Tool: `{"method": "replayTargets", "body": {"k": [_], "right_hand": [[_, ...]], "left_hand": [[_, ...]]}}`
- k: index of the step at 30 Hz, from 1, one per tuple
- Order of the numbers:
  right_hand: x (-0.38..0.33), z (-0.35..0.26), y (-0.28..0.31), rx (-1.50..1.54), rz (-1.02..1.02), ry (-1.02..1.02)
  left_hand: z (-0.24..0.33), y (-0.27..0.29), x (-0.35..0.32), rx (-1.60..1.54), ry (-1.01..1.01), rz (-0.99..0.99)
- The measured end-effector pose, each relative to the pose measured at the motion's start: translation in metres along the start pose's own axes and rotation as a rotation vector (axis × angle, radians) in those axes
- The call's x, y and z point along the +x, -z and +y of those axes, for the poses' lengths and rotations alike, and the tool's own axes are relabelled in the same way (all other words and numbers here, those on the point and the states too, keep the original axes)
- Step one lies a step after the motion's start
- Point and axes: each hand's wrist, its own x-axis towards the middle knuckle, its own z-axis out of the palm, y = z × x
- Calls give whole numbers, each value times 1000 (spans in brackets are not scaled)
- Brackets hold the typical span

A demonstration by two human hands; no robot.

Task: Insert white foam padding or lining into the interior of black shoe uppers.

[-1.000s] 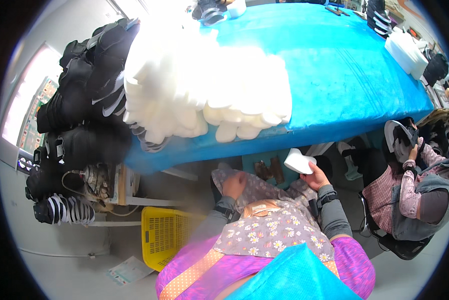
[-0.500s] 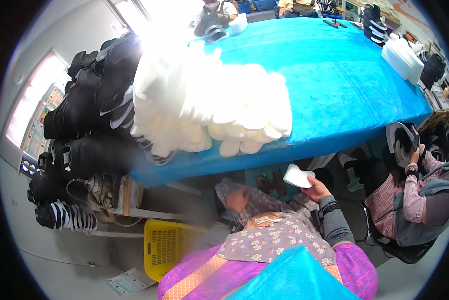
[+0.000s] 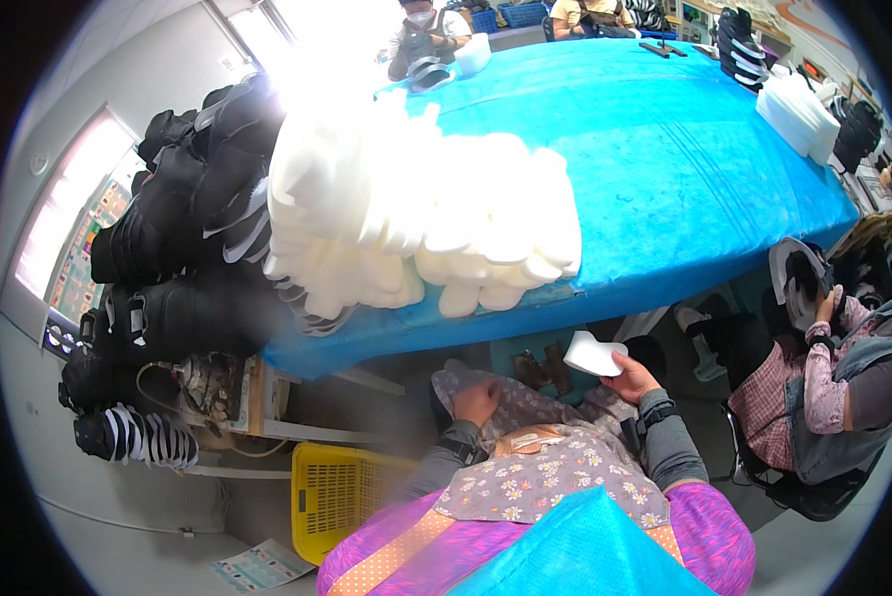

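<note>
My right hand (image 3: 635,380) is closed on the edge of a white foam pad (image 3: 594,354), smooth and slightly curved, held up just beyond my lap. My left hand (image 3: 477,402) is over the grey flowered apron (image 3: 545,479) on my lap. Haze blurs its fingers, so whether they are open or closed is unclear. Ahead, on the blue-covered table (image 3: 654,169), rise thick stacks of white foam pads (image 3: 495,214) of similar material.
Black padded pieces (image 3: 158,233) with white edging are piled at the left. Below them, a yellow plastic basket (image 3: 322,502) stands on the floor. A seated co-worker (image 3: 818,382) at the right handles a black-and-grey piece (image 3: 796,283). Two other people sit at the table's far side.
The view has shifted slightly. My right hand still holds the white foam pad at nearly the same place, and my left hand stays over my lap.
</note>
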Motion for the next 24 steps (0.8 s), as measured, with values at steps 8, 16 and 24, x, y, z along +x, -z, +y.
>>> {"method": "replayTargets", "body": {"k": [8,16,24], "right_hand": [[-5,-1,-12,-6,5,28],[-5,-3,-9,18,-12,19],[-9,-3,-15,43,12,22]], "left_hand": [[-6,-5,-2,-21,-29,47],[-1,-3,-3,17,-34,66],[-1,-1,-3,13,-26,50]]}}
